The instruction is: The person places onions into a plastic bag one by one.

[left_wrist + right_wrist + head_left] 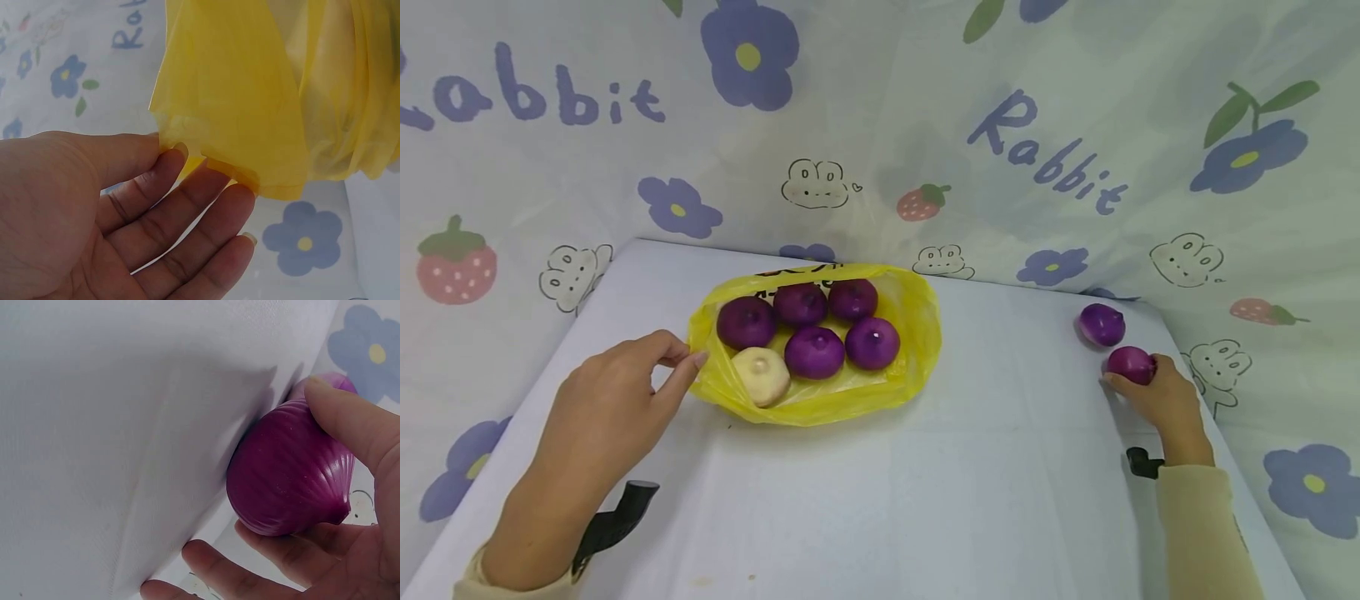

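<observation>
A yellow plastic bag [917, 375] lies with its mouth spread on the table. Inside are several purple onions [814, 352] and one cream-coloured round piece [762, 377] with a small nub. My left hand [617, 400] pinches the bag's left rim between thumb and forefinger; the left wrist view has the thin yellow film [237, 106] at the fingertips. Far to the right, my right hand [1168, 400] grips a purple onion [1129, 365], thumb on one side and fingers on the other. Its ridged skin shows in the right wrist view, close against the white cloth.
Another purple onion [1102, 325] lies just behind the gripped one, near the table's right back edge. White cloth covers the table [970, 483]. Behind and around it hangs a patterned curtain [865, 100] with flowers, strawberries and rabbits. A black wrist mount [617, 521] sticks out below my left hand.
</observation>
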`<state>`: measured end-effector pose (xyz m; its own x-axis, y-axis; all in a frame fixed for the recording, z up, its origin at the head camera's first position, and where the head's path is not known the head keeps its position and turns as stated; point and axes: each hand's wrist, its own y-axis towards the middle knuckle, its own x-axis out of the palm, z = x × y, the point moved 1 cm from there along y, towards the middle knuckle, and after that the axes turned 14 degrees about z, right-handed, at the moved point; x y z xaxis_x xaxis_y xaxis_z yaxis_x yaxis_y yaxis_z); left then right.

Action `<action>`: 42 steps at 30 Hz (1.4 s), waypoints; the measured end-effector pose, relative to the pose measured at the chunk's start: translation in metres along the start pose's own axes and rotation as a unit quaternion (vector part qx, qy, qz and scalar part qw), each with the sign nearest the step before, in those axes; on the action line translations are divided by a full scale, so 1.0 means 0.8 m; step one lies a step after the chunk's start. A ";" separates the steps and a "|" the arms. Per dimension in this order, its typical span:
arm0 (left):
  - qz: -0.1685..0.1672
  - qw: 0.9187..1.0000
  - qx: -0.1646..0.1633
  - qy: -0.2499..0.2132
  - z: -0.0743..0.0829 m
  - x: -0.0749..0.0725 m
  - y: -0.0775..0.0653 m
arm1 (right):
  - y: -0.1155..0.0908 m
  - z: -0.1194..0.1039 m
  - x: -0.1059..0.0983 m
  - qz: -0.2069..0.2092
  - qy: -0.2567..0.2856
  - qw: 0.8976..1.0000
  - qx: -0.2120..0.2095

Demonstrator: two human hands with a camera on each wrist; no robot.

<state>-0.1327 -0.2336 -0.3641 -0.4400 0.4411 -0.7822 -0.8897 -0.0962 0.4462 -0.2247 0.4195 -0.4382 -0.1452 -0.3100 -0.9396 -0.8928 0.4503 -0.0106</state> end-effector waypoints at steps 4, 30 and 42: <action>0.008 1.000 0.005 -0.004 0.000 0.000 0.000 | 0.000 0.001 0.001 0.005 0.001 1.000 0.000; 0.006 1.000 0.013 -0.009 0.003 0.002 -0.001 | -0.013 0.008 0.003 0.018 0.024 1.000 -0.001; 0.001 1.000 0.008 -0.010 0.005 0.004 0.000 | -0.035 -0.004 -0.008 0.060 0.043 0.995 -0.069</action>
<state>-0.1334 -0.2285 -0.3652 -0.4397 0.4590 -0.7720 -0.8863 -0.0824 0.4558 -0.2002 0.4060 -0.4310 -0.2843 -0.3342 -0.8986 -0.9160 0.3714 0.1517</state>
